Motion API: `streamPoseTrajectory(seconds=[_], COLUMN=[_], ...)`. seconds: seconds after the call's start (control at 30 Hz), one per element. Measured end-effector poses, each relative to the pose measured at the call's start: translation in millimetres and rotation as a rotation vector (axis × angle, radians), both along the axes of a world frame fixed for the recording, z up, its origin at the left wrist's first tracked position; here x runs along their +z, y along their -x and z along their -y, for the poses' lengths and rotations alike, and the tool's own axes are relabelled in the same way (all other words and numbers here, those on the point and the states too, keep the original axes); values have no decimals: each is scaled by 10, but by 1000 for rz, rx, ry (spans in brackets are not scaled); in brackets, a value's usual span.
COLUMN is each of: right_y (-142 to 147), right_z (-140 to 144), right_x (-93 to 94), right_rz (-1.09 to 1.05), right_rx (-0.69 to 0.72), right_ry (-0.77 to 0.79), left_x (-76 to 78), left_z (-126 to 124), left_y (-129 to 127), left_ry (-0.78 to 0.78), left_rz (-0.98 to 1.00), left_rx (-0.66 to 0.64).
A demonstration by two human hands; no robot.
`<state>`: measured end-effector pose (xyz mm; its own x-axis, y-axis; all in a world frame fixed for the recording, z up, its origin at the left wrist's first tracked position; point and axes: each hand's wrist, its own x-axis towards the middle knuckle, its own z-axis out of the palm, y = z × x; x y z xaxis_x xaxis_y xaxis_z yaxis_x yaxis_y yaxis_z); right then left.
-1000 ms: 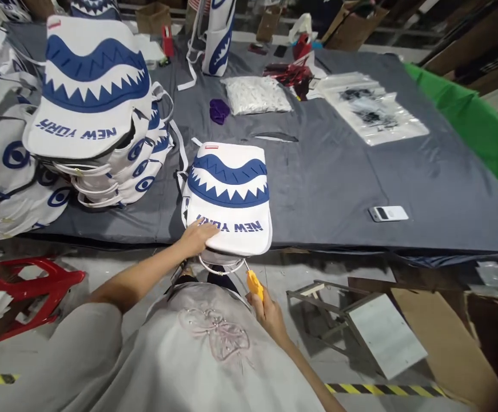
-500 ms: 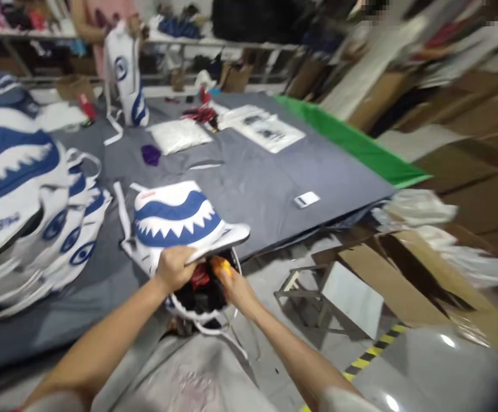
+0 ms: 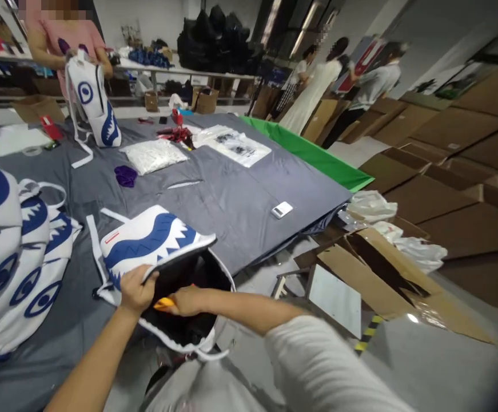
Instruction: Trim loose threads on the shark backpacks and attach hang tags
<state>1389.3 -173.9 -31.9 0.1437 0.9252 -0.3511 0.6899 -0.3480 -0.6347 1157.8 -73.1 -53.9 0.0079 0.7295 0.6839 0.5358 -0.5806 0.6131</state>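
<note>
A white backpack with a blue wavy band and white teeth lies at the table's near edge, its mouth gaping towards me and showing a black lining. My left hand is closed on the rim of that opening. Inside the mouth, my right hand grips a small orange object; its kind is not clear. The bag's depth is dark and partly hidden by my right forearm. White straps trail from the bag's left side and lower edge.
Stacked similar backpacks stand at left. On the grey table lie a phone, a white plastic packet and purple cloth. A person across handles another backpack. A stool and cardboard boxes are at right.
My right hand with the orange object has moved left and deeper into the backpack. The opening is held wider, its flap lifted. The view has turned, and the red patch inside is barely visible now.
</note>
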Motion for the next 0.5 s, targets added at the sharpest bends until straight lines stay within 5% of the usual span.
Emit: streamPoseTrajectory(seconds=[0.1, 0.2, 0.37, 0.5], right_y=[-52, -133, -200, -364], right_z=[65, -171, -783, -448], right_x=[60, 126, 99, 1], right_rz=[32, 261, 721, 669], right_rx=[176, 364, 284, 367], right_ry=[249, 359, 301, 473], left_x=[-39, -52, 10, -28], left_z=[-19, 45, 185, 206], left_y=[154, 166, 24, 49], left_ry=[104, 216, 269, 280], left_rz=[-19, -7, 0, 46], left_rx=[69, 85, -3, 126])
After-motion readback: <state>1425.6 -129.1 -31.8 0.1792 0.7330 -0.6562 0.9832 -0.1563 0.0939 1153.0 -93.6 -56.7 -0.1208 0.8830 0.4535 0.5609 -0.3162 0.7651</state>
